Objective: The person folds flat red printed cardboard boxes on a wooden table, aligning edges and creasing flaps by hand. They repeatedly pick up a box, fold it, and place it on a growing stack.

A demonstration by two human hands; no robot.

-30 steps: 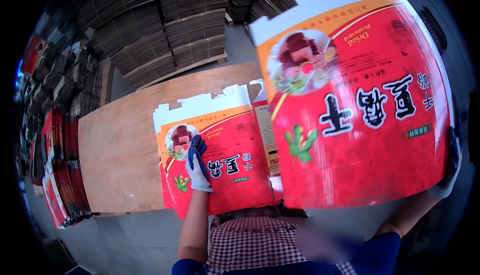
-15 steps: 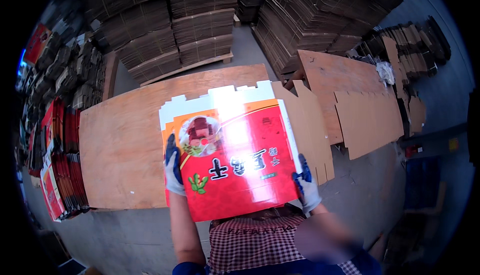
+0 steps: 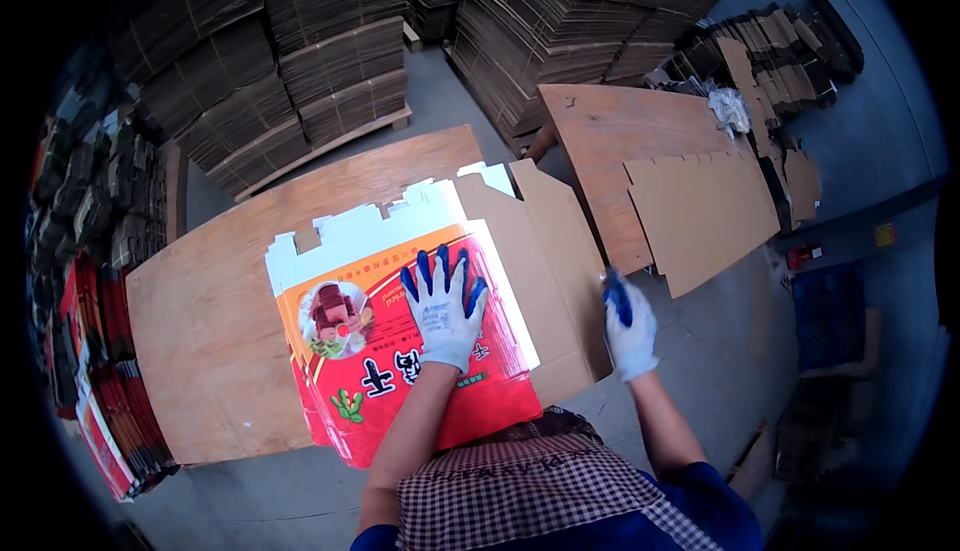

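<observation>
A stack of flat printed box blanks [image 3: 500,401], red and orange with white tabs along the far edge, lies on a wooden table in front of me. My left hand [image 3: 442,316], in a white glove with blue-coated fingers, rests flat on the top one with its fingers spread. To the right, a plain brown cardboard sheet [image 3: 550,281] sticks out from beside the printed stack. My right hand [image 3: 630,331], gloved the same way, is at that sheet's right edge, its fingers together and bent. What they hold, if anything, is hidden.
The plywood table [image 3: 210,341] extends left. Another wooden board [image 3: 600,141] stands at the right with a brown cardboard sheet [image 3: 700,211] on it. Tall stacks of bundled cardboard [image 3: 340,61] rise behind. Red folded boxes [image 3: 125,391] are piled at the left edge.
The printed blank held up in both hands has gone down onto the stack. My left hand moved from its left edge onto its top; my right hand let go and moved right.
</observation>
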